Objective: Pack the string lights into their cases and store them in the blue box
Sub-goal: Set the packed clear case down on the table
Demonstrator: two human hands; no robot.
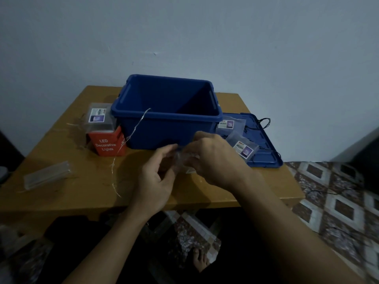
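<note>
Clear-walled and blurred, a small clear plastic case [183, 160] is held between two bare hands just above the near middle of a yellow-brown wooden table [61, 197]. The left hand [155, 177] comes from below, its thumb raised along the case's left side and its fingers curled in under it, so it grips the case. The right hand [213, 158] reaches in from the right, its fingers bent down over the top and right of the case, gripping it too. What the case contains is too blurred to tell.

Directly behind the hands stands a deep, open blue plastic box [164, 132]. A thin silver wire string light [135, 128] rises to the box's front rim and trails down across the table, left of the left hand and apart from it. To the left of the box, touching its front corner, stands a red cardboard carton [108, 145] printed "LED Decorative Lights", with a labelled clear case [100, 116] on top of it. A long flat clear case [47, 175] lies near the table's left edge.

To the right of the box lies a flat blue plastic lid [266, 148]; it bears two labelled clear packets [244, 147] and a dark-wired string light [264, 120].
</note>
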